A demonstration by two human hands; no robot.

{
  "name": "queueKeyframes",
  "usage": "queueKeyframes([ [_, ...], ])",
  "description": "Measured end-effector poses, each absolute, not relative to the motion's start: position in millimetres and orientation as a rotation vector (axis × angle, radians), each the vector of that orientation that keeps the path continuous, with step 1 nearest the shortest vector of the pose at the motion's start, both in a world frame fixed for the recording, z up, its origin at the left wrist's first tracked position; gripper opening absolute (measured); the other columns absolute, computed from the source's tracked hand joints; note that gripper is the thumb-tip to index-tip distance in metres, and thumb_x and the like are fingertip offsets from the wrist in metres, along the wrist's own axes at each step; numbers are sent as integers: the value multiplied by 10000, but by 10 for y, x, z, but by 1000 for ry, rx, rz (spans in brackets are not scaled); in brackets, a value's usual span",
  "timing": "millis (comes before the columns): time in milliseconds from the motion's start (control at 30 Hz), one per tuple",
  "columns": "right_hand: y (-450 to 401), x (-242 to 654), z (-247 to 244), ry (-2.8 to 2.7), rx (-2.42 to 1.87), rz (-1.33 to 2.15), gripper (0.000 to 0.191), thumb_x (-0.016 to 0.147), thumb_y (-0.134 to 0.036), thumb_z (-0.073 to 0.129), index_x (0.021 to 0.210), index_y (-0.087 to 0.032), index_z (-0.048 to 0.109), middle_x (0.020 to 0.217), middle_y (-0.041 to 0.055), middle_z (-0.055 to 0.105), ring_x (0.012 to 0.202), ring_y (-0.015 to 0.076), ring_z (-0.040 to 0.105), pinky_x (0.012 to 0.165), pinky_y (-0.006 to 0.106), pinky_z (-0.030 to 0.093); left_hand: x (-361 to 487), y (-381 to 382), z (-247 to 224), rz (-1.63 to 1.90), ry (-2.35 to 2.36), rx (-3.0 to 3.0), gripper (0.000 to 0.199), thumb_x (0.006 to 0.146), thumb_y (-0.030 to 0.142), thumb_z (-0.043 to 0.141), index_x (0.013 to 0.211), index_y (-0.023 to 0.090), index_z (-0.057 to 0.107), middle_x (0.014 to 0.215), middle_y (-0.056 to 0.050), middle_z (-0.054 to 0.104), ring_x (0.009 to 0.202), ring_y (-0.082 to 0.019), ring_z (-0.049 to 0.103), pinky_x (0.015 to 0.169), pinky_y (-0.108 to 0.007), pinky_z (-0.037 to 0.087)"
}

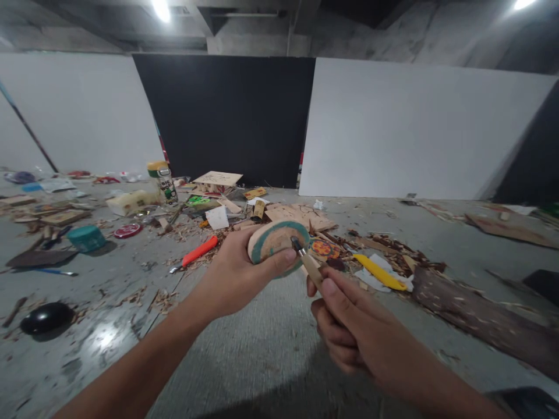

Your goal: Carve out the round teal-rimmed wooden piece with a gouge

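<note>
My left hand point(238, 270) is closed round a round wooden piece point(276, 241), its thumb across the front face. That face has a teal painted ring round a bare, roughened middle. In my right hand point(349, 317) is a carving gouge point(311, 269) with a pale wooden handle and a dark metal tip. The tip touches the wood near the left thumb, or lies just over it; I cannot tell which. Behind the left hand an orange-red utility knife point(200, 252) lies on the floor. A yellow utility knife point(379, 272) rests on white paper beyond the right hand.
Wood shavings and scraps litter the concrete floor point(244, 361). A teal lid point(86, 238), a black rounded object point(47, 319) and a yellow-topped bottle point(163, 181) stand to the left. A long brown wooden plank or bark piece point(480, 311) lies right. White and black panels point(227, 116) rise behind.
</note>
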State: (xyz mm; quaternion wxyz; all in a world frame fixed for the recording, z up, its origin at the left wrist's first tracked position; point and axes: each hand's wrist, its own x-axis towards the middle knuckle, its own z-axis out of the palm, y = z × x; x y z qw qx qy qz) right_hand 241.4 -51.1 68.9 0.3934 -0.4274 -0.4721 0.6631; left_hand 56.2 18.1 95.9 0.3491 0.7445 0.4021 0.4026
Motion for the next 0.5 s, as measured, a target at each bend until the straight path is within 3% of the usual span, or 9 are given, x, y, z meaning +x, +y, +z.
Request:
queueKeyframes([
  [233, -479, 2430, 696, -1246, -1148, 1578, 535, 807, -716, 598, 747, -223, 398, 552, -109, 371, 428, 27, 270, 390, 149, 242, 576, 166, 970, 1109, 1064, 1902, 242, 788, 406, 709, 906, 195, 711, 841, -29, 683, 744, -163, 597, 611, -267, 462],
  [500, -471, 2396, 689, -1188, -1216, 1615, 562, 762, -769, 575, 772, -237, 393, 516, -133, 266, 412, 33, 151, 377, 172, 137, 605, 136, 979, 1116, 1081, 1883, 236, 788, 387, 690, 916, 190, 710, 832, -22, 680, 716, -151, 575, 625, -271, 458],
])
